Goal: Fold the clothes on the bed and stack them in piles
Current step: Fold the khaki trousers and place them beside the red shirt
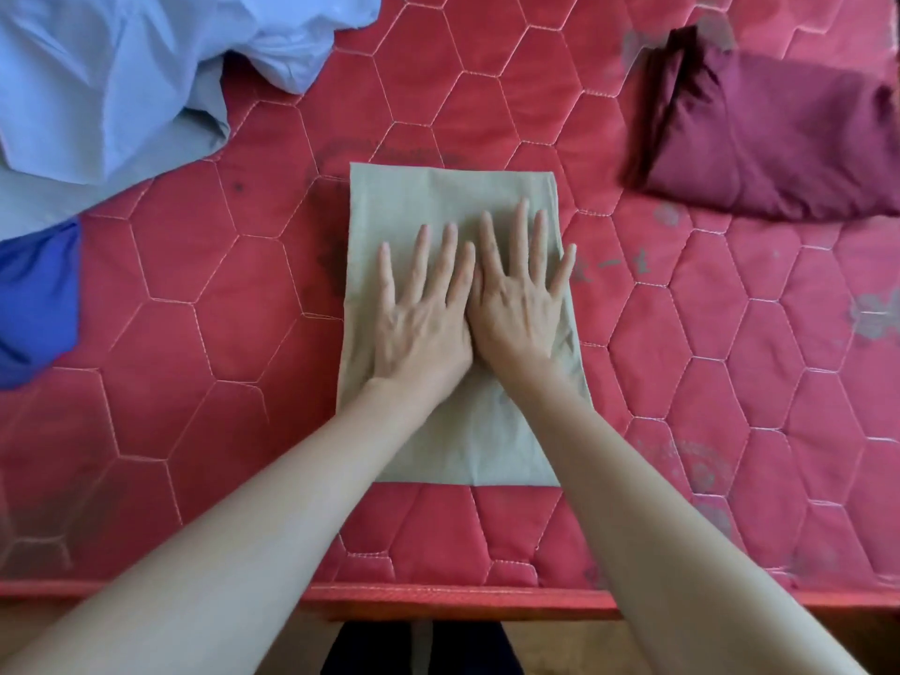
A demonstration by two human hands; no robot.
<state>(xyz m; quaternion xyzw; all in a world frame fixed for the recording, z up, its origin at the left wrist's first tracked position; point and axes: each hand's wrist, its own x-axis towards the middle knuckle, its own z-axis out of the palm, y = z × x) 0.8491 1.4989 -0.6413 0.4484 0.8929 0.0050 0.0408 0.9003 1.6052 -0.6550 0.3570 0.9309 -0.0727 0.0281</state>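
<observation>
Both grips lie flat and fully spread, palms down, on a folded khaki garment (453, 197). Neither has hold of anything: the left hand (422, 318) and the right hand (521, 304) press on the cloth with straight fingers, side by side, the inner edges of the two hands touching along the middle of the fabric. Fingertips point away from the person, toward the far end of the garment. Bare forearms reach in from the bottom corners of the view and cross the near half of the cloth.

That khaki garment is folded into a long, narrow rectangle and lies near the middle of the bed (730, 382), its near end close to the mattress edge. Its surface looks smooth, with a few small creases beside the right hand.

At the far right, well apart from the khaki piece, a maroon garment (779, 138) lies folded on the mattress. At the far left, a pale blue cloth (121, 80) lies rumpled and unfolded, and a darker blue cloth (36, 299) sits just below it at the frame's left edge.

Red quilted fabric with hexagon stitching covers the mattress, marked by faded grey printed patches; none of it can be read as writing.
</observation>
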